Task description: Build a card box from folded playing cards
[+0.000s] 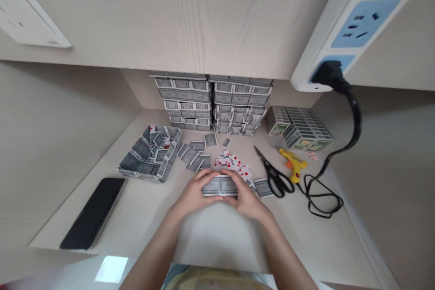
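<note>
Between my two hands is a small block made of playing cards (220, 186), its grey patterned backs facing up. My left hand (197, 190) grips its left end and my right hand (244, 194) its right end, thumbs along the near edge. What lies under the block is hidden. Just beyond my fingers, loose playing cards with red hearts (234, 163) are spread on the desk. Grey-backed cards (193, 156) lie scattered to the left of them. To the right of my right hand rest black-handled scissors (277, 179) and a yellow glue gun (294, 163).
At the left stand an open card-covered box (166, 167) with cards inside and a black phone (93, 213). Stacked card-covered boxes (212, 104) and packs of cards (302, 127) line the back. A black cord (355, 122) hangs from a power strip (360, 31) at the right.
</note>
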A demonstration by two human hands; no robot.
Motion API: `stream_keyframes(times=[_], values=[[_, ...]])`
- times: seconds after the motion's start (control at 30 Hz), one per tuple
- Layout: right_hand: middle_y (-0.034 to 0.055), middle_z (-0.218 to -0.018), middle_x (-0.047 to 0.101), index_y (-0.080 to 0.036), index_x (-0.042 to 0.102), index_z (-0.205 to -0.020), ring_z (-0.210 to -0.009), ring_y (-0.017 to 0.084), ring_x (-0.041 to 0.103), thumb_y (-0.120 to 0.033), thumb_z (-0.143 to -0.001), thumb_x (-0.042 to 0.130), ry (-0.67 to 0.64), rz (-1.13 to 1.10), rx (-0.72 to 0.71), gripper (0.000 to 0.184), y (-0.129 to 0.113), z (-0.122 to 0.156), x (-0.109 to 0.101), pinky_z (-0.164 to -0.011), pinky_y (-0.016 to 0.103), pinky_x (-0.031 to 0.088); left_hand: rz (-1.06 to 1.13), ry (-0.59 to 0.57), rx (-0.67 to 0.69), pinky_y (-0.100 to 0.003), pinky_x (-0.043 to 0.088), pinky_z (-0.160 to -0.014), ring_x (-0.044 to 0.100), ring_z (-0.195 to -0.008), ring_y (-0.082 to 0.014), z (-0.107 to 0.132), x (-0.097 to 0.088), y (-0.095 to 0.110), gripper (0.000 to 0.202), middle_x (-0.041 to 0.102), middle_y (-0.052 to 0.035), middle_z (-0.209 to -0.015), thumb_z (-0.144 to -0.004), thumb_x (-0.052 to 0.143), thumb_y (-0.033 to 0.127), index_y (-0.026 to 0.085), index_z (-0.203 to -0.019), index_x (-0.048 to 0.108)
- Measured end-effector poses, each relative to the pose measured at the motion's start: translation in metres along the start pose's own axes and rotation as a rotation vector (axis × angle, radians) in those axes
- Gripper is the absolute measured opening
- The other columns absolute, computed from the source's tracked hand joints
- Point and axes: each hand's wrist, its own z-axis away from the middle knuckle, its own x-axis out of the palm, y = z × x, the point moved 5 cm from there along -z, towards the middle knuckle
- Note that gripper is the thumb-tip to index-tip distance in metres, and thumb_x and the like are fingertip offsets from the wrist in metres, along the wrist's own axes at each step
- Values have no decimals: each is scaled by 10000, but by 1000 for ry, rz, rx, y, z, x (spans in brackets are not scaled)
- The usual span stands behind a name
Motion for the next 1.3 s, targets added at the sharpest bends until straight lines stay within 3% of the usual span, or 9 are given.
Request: stream_keyframes(times=[0.23, 0.47, 0.67, 0.83, 0.97, 1.13, 1.3], values=[[79, -1308, 368, -242, 268, -1315, -1241, 211, 314, -79, -666, 540, 40, 30, -11, 723, 2, 0, 3, -1040, 393, 243, -22, -24, -2, -325, 406, -934, 488, -1071, -206, 0, 2, 0, 538, 510, -67, -1130, -655, 667, 393, 218, -1139, 511], [83, -1312, 352, -251, 165, -1344, -1235, 209, 326, -154, -679, 592, 54, 15, 47, 796, 8, 1, 3, -1037, 391, 250, -31, -32, 5, -348, 393, -946, 482, -1084, -213, -1, 1, 0, 469, 525, -76, -1136, -683, 641, 356, 215, -1114, 520], [86, -1333, 322, -257, 173, -1350, -1243, 209, 314, -192, -689, 611, 65, 27, 14, 795, 3, 1, -1, -1040, 389, 250, -68, -13, 6, -359, 405, -916, 487, -1044, -207, -4, -3, 4, 452, 542, -64, -1087, -685, 640, 354, 223, -1104, 530], [93, -1338, 330, -256, 241, -1337, -1262, 235, 289, -273, -658, 672, 76, 61, 14, 805, 8, 0, -5, -1036, 415, 262, -239, 14, -17, -378, 400, -915, 464, -1057, -219, 1, -14, 1, 437, 531, -61, -1110, -712, 604, 396, 232, -1113, 540], [98, -1241, 461, -234, 383, -1258, -1171, 224, 423, -305, -750, 586, 236, 28, 31, 552, 19, -3, -12, -991, 416, 336, -387, -23, -33, -411, 370, -959, 419, -1137, -247, 15, -12, -5, 517, 501, -67, -1201, -726, 585, 386, 232, -1208, 478], [100, -1098, 562, -198, 517, -1100, -1024, 198, 543, -276, -798, 498, 476, -60, 68, 312, 34, -5, -32, -896, 379, 441, -514, -64, -27, -444, 242, -1057, 244, -1295, -226, 35, 8, 3, 583, 337, -34, -1387, -831, 439, 355, 239, -1362, 228], [107, -1015, 619, -163, 568, -1015, -937, 206, 586, -258, -775, 466, 805, 74, 99, 277, 44, -7, -95, -851, 401, 456, -589, -109, -12, -479, 225, -1052, 190, -1318, -241, 47, 31, 12, 598, 232, -43, -1434, -845, 366, 466, 239, -1371, 195]])
